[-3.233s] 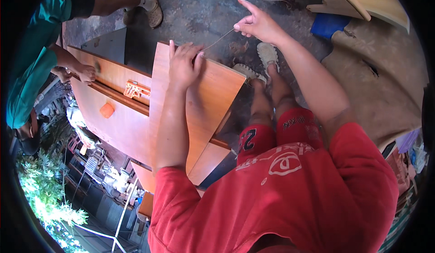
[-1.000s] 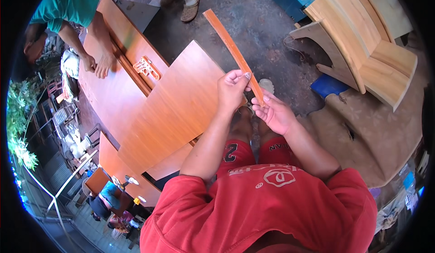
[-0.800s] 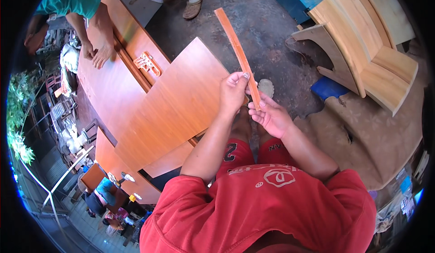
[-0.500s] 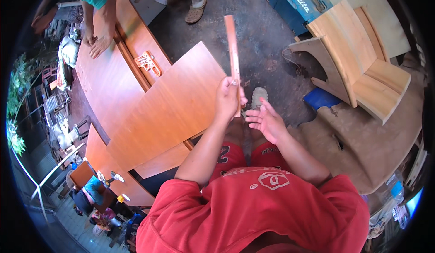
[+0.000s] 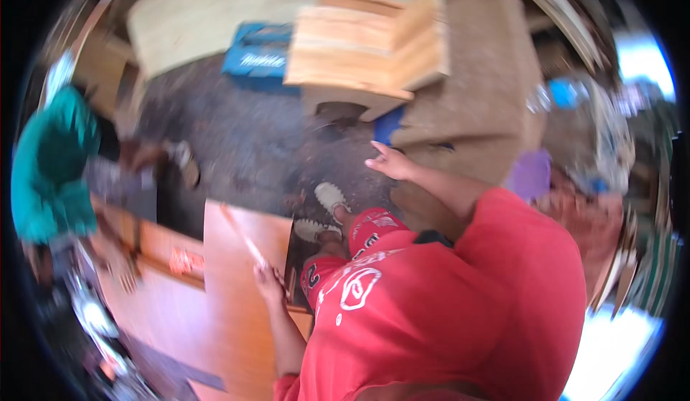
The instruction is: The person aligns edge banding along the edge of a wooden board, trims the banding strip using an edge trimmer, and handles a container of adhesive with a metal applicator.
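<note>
My left hand (image 5: 270, 283) is closed round the lower part of a thin, narrow wooden strip (image 5: 243, 234), which slants up and to the left above a reddish-brown wooden panel (image 5: 248, 322). Away from it, my right hand (image 5: 390, 161) reaches forward with nothing in it, the forefinger stretched out. The nearest things to that hand are the edge of a brown sheet (image 5: 467, 113) and a blue object (image 5: 388, 126) under a pale wooden piece of furniture (image 5: 352, 45). The picture is smeared by motion, so finer detail is lost.
A blue tool case (image 5: 259, 56) stands beside the pale furniture. At the left, a person in a green shirt (image 5: 54, 171) leans over the panels, close to an orange tool (image 5: 187, 261). Plastic bags (image 5: 604, 142) and a purple item (image 5: 530, 176) lie at the right.
The view has swung to the right. My hands have moved apart: the left keeps the wooden strip, and the right has stretched forward toward the brown sheet.
</note>
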Demonstrator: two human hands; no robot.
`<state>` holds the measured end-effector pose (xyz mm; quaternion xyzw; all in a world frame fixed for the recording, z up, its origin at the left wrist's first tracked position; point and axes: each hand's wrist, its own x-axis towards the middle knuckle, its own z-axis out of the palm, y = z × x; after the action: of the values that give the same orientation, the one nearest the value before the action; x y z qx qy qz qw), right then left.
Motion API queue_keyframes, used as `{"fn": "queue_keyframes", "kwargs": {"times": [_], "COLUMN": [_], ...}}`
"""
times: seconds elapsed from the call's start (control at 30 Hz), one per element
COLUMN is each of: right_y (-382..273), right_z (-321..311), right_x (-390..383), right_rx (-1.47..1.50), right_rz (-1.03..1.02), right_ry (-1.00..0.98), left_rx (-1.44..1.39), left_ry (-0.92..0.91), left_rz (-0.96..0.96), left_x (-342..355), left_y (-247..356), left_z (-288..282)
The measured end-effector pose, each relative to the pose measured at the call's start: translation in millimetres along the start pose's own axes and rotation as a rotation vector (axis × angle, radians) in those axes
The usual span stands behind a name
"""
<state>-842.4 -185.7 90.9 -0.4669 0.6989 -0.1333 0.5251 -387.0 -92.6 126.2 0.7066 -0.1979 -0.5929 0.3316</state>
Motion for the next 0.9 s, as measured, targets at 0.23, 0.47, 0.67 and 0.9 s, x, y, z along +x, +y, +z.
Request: {"fn": "queue_keyframes", "kwargs": {"times": [0.23, 0.47, 0.67, 0.9], "right_y": [44, 78, 111, 189], "right_z": [-71, -7, 86, 142], "right_x": [-121, -276, -390, -471], "right_rx": [-0.167, -0.068, 0.006, 0.888], "right_rz": [0.144, 0.154, 0.331, 0.688], "right_ry": [0.346, 0.816, 1.251, 1.714], "left_rx": [0.271, 0.618, 0.648, 0.702], "left_ry": [-0.221, -0.539, -0.827, -1.042], "left_rz": [0.046, 0.114, 0.145, 0.167], "left_x": [-6, 19, 17, -51], "left_y": [55, 72, 55, 55], "left_z": [20, 57, 88, 126]}}
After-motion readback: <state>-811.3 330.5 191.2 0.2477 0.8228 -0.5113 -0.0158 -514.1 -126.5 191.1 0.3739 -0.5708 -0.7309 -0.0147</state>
